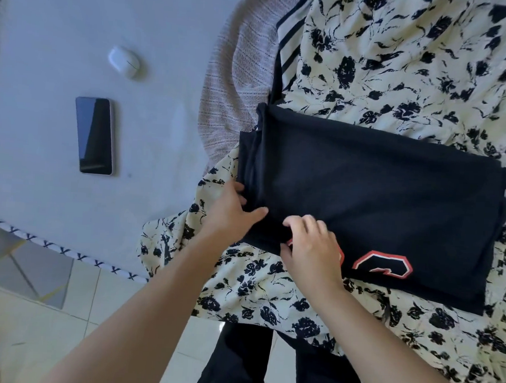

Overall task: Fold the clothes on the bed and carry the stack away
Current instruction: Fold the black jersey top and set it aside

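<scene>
Both hands, left hand (pixel 230 207) and right hand (pixel 310 245), fingers curled, pinch the black shirt (pixel 379 193) (folded).

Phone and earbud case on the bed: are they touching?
Apart. The head view shows bare sheet between the phone and the earbud case.

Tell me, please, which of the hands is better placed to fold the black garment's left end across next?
Probably the left hand: it already grips the black garment at its bunched left edge. The right hand sits further in, near the red print.
</scene>
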